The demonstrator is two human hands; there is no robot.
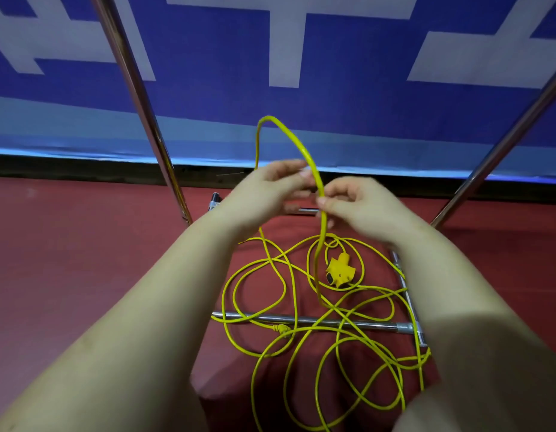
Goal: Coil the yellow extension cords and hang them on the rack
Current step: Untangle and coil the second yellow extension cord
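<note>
Yellow extension cord arched up, pinched by left hand and right hand; keep loops even, feeding slack from floor tangle, minding socket block

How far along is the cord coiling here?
Early. Done: nothing hung. In hand: left hand and right hand hold one raised loop of thin yellow extension cord. Left: the tangle around the yellow multi-outlet socket on the red floor, across the chrome rack's base bar.
</note>
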